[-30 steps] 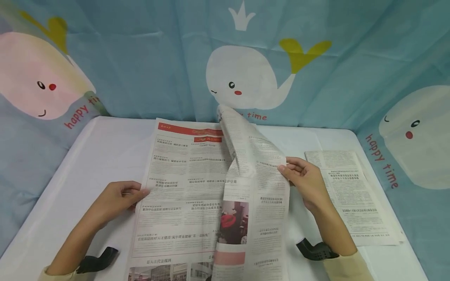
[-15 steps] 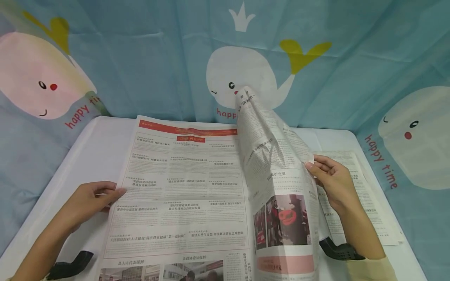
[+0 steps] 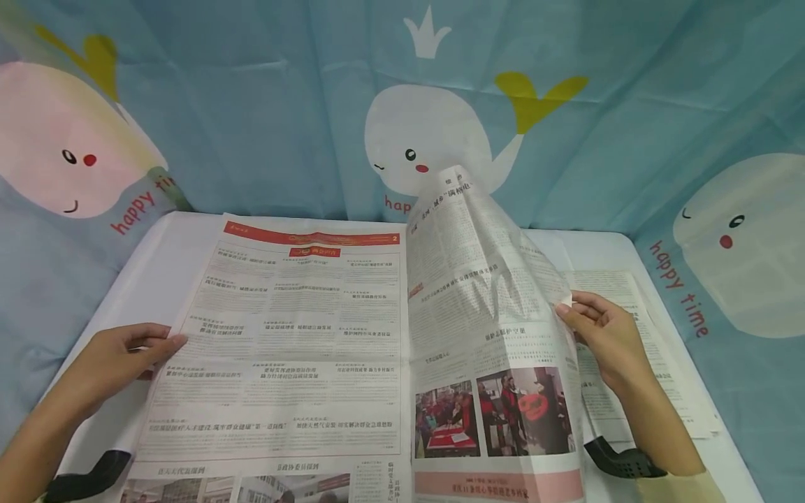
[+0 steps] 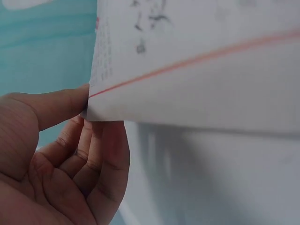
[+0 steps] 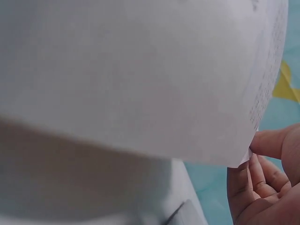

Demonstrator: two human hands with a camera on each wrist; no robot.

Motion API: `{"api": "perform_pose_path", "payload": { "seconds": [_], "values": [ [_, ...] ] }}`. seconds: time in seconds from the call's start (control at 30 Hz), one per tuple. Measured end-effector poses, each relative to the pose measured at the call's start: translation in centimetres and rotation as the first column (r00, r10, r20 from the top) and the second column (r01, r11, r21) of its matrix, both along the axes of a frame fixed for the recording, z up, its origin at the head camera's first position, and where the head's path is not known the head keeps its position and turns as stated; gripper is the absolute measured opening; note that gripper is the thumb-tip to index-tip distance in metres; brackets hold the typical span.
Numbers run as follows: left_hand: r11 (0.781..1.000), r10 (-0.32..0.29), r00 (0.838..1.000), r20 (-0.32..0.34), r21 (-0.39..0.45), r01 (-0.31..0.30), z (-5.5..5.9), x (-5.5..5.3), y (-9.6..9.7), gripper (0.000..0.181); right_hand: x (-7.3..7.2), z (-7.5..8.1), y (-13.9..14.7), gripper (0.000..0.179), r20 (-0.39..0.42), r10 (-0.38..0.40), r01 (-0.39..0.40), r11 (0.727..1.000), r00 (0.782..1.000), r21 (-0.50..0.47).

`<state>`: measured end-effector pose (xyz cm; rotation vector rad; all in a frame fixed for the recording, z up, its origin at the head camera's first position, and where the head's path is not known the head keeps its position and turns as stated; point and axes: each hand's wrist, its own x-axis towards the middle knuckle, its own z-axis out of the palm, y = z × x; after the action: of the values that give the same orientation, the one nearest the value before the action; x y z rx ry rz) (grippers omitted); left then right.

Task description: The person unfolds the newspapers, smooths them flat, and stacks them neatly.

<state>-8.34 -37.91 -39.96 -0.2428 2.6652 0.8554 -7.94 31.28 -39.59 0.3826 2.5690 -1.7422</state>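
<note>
Across the white, round-cornered table (image 3: pixel 171 248) lies a wide, greyish printed newspaper (image 3: pixel 365 356), cut off at the near edge, its small print blurred, a red banner topping the flat left page, the creased right page bulging upward. The flat, pale printed sheets (image 3: pixel 665 370) are partly hidden by the right arm. The left hand (image 3: pixel 122 353) and right hand (image 3: pixel 606 339) each pinch an outer edge.

Matt, creased paper newspaper (image 3: pixel 352 349), wrinkled cloth backdrop (image 3: pixel 283 133), smooth tabletop (image 3: pixel 170 276), plastic-looking wrist mounts (image 3: pixel 619 461)
</note>
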Motion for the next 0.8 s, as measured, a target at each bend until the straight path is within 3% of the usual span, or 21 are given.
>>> {"api": "perform_pose_path", "payload": {
  "seconds": [0.27,0.47,0.7,0.8],
  "values": [
    [0.997,0.063,0.998,-0.026,-0.033,-0.064,-0.7,0.1,0.3,0.076,2.0,0.5,4.2,0.059,-0.009,-0.072,0.072,0.997,0.997,0.013],
    [0.986,0.145,0.988,-0.061,-0.069,-0.149,-0.8,0.4,-0.7,0.076,2.8,-0.1,5.4,0.062,-0.012,-0.103,0.104,0.979,0.995,0.175],
    [0.961,0.258,0.966,-0.018,-0.101,-0.258,-1.5,-0.1,-1.8,0.080,3.0,-1.2,5.4,0.056,-0.052,-0.087,0.099,0.947,0.995,0.306],
    [0.952,0.276,0.961,-0.019,-0.128,-0.277,-1.7,-0.4,-1.9,0.079,2.9,-1.6,5.2,0.052,-0.071,-0.073,0.093,0.939,0.995,0.330]
  ]
}}
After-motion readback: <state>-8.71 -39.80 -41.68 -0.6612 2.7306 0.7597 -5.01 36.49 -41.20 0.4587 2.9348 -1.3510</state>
